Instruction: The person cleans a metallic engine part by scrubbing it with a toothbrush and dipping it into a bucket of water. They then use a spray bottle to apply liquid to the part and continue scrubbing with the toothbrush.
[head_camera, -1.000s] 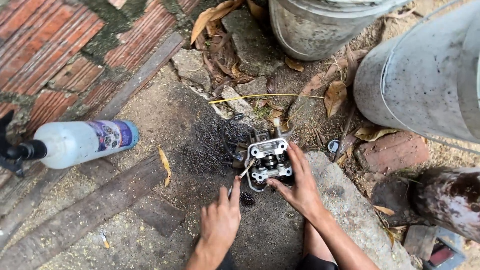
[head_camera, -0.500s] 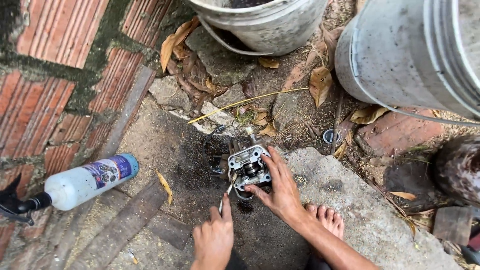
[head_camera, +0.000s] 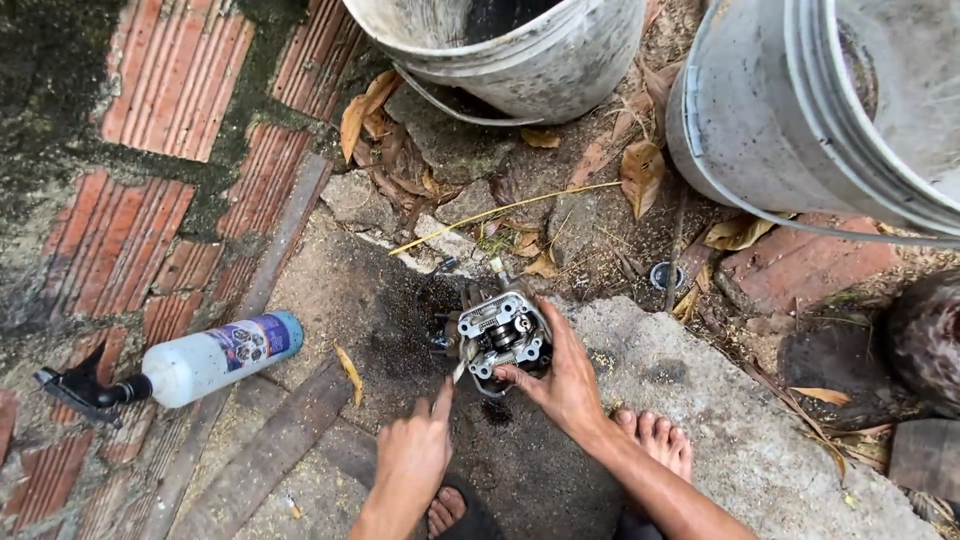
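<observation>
On the oil-blackened patch of ground where the rough grey concrete slab (head_camera: 720, 420) meets the dirt, a small grey cast-metal engine part (head_camera: 497, 335) with springs and bolt holes sits upright, close to the slab's near-left edge. The person's right hand (head_camera: 560, 385) cups it from the right side, thumb and fingers wrapped round its lower edge and holding it steady. The left hand (head_camera: 415, 450) reaches in from below with the forefinger stretched out; it seems to pinch a thin pale tool whose tip touches the part's left side, though I cannot tell quite how the fingers close on it. Bare toes (head_camera: 655, 440) rest on the slab just beside the right wrist.

Well off to the left, a clear plastic spray bottle with a black trigger and a blue label (head_camera: 190, 365) lies on its side across the red bricks (head_camera: 165, 75). Beyond the part stand two dirty grey buckets, one at the top (head_camera: 520, 60) and a larger one at the top right corner (head_camera: 790, 120), with dry brown leaves (head_camera: 640, 175) scattered between them.
</observation>
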